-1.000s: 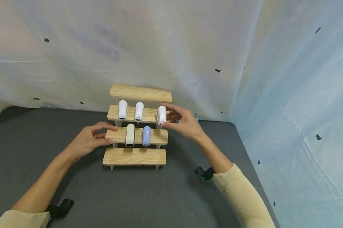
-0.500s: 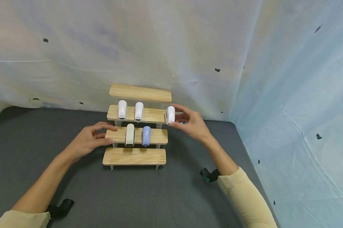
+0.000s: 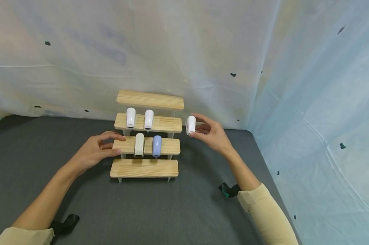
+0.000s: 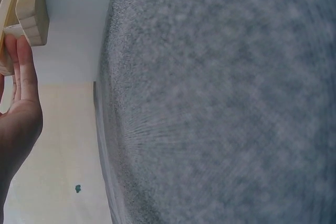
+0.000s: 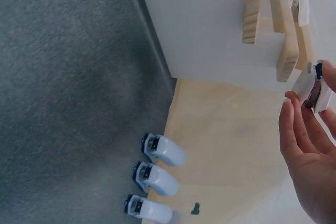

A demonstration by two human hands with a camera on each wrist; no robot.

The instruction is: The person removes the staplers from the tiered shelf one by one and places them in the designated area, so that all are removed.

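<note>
My right hand (image 3: 213,136) pinches a white mini stapler (image 3: 191,124) between thumb and fingers, off the right end of the tiered wooden stand (image 3: 144,168). In the right wrist view the held stapler (image 5: 303,83) is seen from the side. My left hand (image 3: 94,151) grips the left end of the stand's second step from the front, thumb by the front edge and fingers toward the back. On that step sit a cream stapler (image 3: 139,145) and a lavender stapler (image 3: 157,146). Two white staplers, one left (image 3: 130,118) and one right (image 3: 149,119), stand on the step above.
In the right wrist view three pale staplers (image 5: 164,151) stand in a row on the dark grey table (image 5: 68,87), beyond the stand. The stand's top step (image 3: 150,99) is close to a pale curtain (image 3: 184,44). Another sheet (image 3: 322,119) hangs along the right.
My right hand has carried the white stapler rightward, from in front of the third step's right end to beyond it. The left hand stays on the stand.
</note>
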